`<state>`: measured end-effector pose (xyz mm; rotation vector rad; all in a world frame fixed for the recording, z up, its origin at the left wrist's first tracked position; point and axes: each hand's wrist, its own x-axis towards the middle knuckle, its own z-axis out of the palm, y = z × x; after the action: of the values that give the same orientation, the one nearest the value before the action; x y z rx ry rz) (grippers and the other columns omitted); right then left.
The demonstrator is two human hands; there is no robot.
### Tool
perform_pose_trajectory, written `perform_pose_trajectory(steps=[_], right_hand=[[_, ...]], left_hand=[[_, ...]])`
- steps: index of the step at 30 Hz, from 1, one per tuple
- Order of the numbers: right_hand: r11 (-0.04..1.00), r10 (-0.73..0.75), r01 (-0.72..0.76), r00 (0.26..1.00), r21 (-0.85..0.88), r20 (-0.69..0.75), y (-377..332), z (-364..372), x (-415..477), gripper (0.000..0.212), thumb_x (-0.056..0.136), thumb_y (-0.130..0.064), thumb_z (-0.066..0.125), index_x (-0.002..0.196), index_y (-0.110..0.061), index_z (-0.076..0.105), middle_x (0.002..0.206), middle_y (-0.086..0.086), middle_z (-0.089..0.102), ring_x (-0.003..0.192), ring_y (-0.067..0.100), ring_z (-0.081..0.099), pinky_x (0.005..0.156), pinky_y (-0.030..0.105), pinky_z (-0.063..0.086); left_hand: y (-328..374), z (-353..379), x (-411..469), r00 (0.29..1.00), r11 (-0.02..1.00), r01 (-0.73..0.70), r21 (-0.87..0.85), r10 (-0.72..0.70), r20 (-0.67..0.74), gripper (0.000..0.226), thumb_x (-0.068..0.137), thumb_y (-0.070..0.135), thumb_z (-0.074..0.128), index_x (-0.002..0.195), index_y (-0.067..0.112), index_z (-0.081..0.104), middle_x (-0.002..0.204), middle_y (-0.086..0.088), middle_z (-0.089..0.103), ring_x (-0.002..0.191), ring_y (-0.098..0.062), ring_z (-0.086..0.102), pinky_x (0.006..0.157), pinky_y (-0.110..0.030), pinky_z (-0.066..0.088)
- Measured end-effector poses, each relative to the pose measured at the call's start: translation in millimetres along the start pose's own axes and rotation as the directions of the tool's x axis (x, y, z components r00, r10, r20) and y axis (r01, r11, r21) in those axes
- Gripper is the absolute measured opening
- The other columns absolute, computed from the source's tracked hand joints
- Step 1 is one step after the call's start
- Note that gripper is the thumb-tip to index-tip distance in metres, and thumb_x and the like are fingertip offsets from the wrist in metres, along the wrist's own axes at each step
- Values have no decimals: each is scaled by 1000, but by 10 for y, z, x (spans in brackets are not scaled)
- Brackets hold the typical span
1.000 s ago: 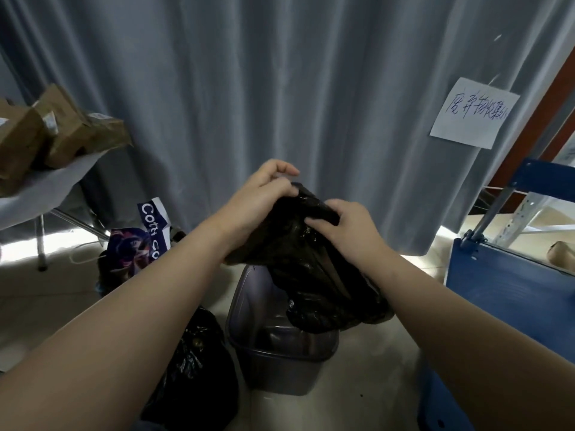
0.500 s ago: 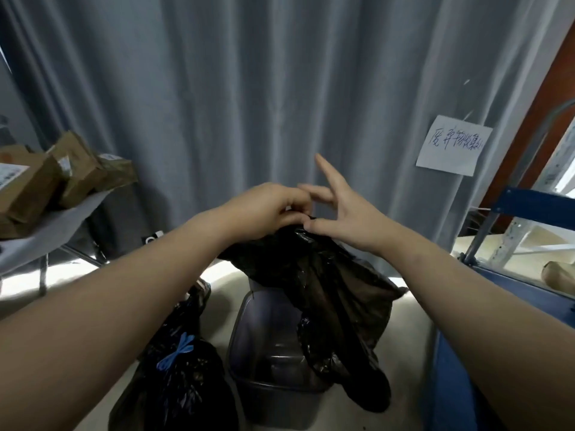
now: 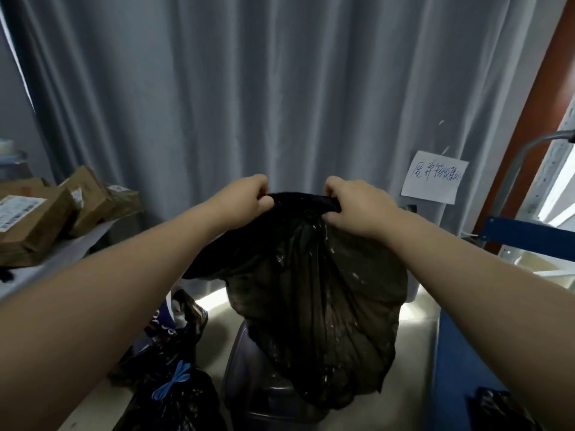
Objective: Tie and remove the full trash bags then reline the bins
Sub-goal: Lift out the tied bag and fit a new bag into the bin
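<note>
You hold one black trash bag (image 3: 314,275) up in front of you by its top edge, stretched between your two hands. Your left hand (image 3: 245,197) grips the left end of that edge and your right hand (image 3: 354,203) the right end, the fingers of both curled tight round the plastic. The bag hangs crumpled over the one grey bin (image 3: 245,368) on the floor, its lower end at the bin's mouth; you cannot tell whether it touches the rim.

Just left of the bin lies one tied black bag (image 3: 186,409) with a blue tie (image 3: 174,379), and behind it one printed bag (image 3: 165,325). One more dark bag (image 3: 497,409) shows in the lower right corner.

At least three brown parcels (image 3: 90,206) sit at the edge of the surface (image 3: 62,253) on your left. A grey curtain (image 3: 280,88) hangs behind, with one handwritten note (image 3: 434,177) on it.
</note>
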<state>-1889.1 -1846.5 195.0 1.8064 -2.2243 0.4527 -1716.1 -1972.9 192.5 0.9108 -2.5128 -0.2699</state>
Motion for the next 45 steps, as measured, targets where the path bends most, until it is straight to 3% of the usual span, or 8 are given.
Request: perform_pose_trajectory(steps=[8,14,20,28,31,34,40,45], right_hand=[[943,170,-203,975,264,142,-308,101,82,24,86,-8,49,96,6,65,81,18,62,71,29,53,54,29,40],[371,93,-437,896,819,435,-532,85,-73,23,96,-26,45,109,-17,62,96,11,66,79,24,62,69,32,49],[657,-102,-143,956,740,275,-515,87,-188,9,86,-21,67,92,-19,60,82,0,65,78,13,62,67,20,47],[948,247,-250,968,195,37,-230,117,-202,34,84,3,40,98,-10,68,83,11,63,73,27,59,55,30,47],[406,314,-338,924,849,219,-324,17,-243,38,86,8,34,98,-11,65,93,17,65,69,26,65,49,31,57],[4,87,-415,906,910,413,-342,-69,-250,26,91,-20,50,112,-13,64,103,9,67,88,21,67,65,39,59],[652,181,-219,975,726,130,-290,44,-240,21,85,3,53,84,-13,66,81,9,63,64,18,61,46,20,50],[710,-168,29,977,703,129,-354,71,-309,46,71,20,45,68,-20,67,75,0,67,71,8,61,68,20,49]], left_hand=[[174,-18,-152,989,990,28,137,-47,144,22,92,30,56,91,8,60,87,-11,64,85,-29,63,66,-30,46],[272,42,-265,925,615,373,-695,-304,227,22,97,19,46,85,2,54,58,-14,62,40,-16,62,41,-23,53],[399,49,-267,934,299,306,-904,-277,225,26,100,16,37,86,6,57,85,-16,68,75,-23,68,67,-29,58],[258,45,-364,916,821,-73,-567,-170,-364,28,79,7,62,54,16,53,89,3,54,81,8,54,69,-4,37],[345,116,-478,985,799,-105,-592,0,-174,24,83,8,63,61,2,58,98,1,66,89,-1,60,81,-19,44],[418,215,-564,994,791,-105,-602,57,-98,21,91,21,59,85,3,68,85,-13,70,79,-25,65,80,-36,52],[383,190,-610,974,814,-203,-544,108,-201,37,73,30,74,103,15,57,98,8,55,86,-5,54,79,-17,43],[371,501,-605,989,826,-108,-554,144,22,71,65,31,82,124,24,44,118,11,53,110,1,52,95,-15,40]])
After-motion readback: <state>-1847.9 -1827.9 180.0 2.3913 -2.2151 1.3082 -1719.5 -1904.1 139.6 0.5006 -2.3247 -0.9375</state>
